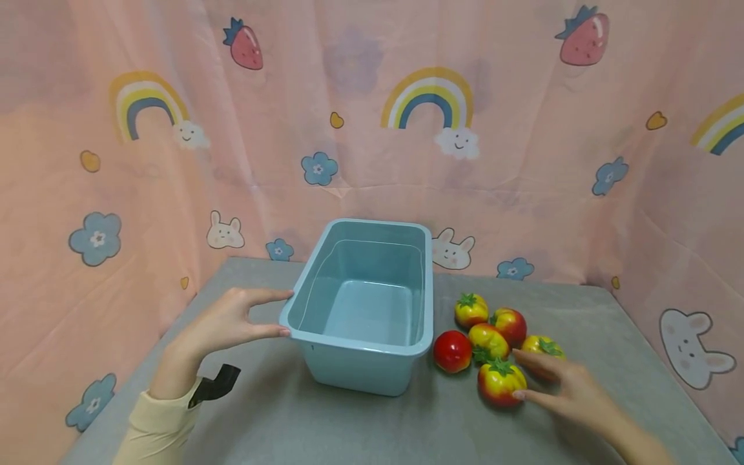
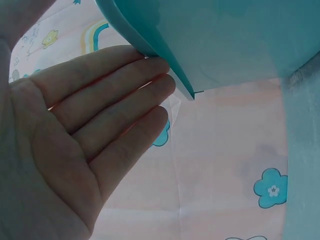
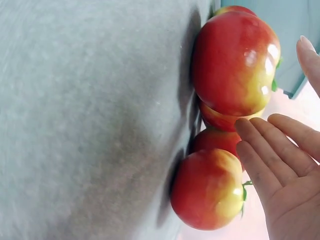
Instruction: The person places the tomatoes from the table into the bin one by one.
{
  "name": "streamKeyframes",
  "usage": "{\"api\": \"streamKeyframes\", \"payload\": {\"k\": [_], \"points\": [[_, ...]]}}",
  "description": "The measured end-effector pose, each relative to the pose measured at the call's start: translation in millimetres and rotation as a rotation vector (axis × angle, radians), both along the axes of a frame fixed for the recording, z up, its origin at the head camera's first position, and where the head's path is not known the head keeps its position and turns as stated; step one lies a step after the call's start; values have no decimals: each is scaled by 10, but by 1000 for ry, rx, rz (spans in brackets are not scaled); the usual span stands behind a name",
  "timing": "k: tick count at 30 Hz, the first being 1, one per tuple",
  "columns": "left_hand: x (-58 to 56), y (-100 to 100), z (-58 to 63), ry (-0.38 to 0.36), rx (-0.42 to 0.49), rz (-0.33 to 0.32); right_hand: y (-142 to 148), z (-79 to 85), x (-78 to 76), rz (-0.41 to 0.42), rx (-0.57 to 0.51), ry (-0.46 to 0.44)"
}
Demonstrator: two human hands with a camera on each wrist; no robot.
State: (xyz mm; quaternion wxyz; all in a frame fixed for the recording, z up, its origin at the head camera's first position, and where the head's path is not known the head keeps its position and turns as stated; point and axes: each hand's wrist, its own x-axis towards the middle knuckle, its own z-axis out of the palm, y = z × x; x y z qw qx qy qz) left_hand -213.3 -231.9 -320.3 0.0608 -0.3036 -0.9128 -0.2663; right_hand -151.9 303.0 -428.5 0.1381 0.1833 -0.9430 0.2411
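A light blue plastic bin (image 1: pixel 360 345) stands upright on the table, its inside bare. At the bin's near left corner is my left hand (image 1: pixel 232 323), thumb and index finger apart with their tips right at the rim. In the left wrist view the fingers (image 2: pixel 117 95) lie straight, side by side, against the bin's edge. Several red-and-yellow tomatoes with green leafy tops sit in a cluster right of the bin. My right hand (image 1: pixel 572 391) reaches over the cluster, thumb tip by the front tomato (image 1: pixel 501 384). Its fingers (image 3: pixel 280 155) are extended in the right wrist view, not wrapped round any tomato.
A fully red tomato (image 1: pixel 453 352) lies closest to the bin's right side. Grey cloth covers the table (image 1: pixel 279 420). A pink curtain (image 1: pixel 372 174) with rainbows, rabbits and flowers surrounds the back and sides. A black strap piece (image 1: pixel 215 385) sticks out from my left cuff.
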Motion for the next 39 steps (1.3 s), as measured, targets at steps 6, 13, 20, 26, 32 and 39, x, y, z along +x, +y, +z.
{"api": "streamKeyframes", "payload": {"k": [6,13,20,26,32,39], "points": [[-5,15,10,-31,9,13,-21,-39,-14,-35,-12,-136],[0,26,7,-61,25,28,-41,-69,-34,-28,-51,-240],[0,25,6,-110,57,42,-64,-99,-39,-44,-14,-216],[-4,34,3,-141,74,53,-63,-119,-56,-33,-6,-225],[4,41,1,-163,99,59,-66,-123,-83,-16,-73,-289],[22,43,12,-187,107,63,-60,-120,-103,23,-145,-344]]}}
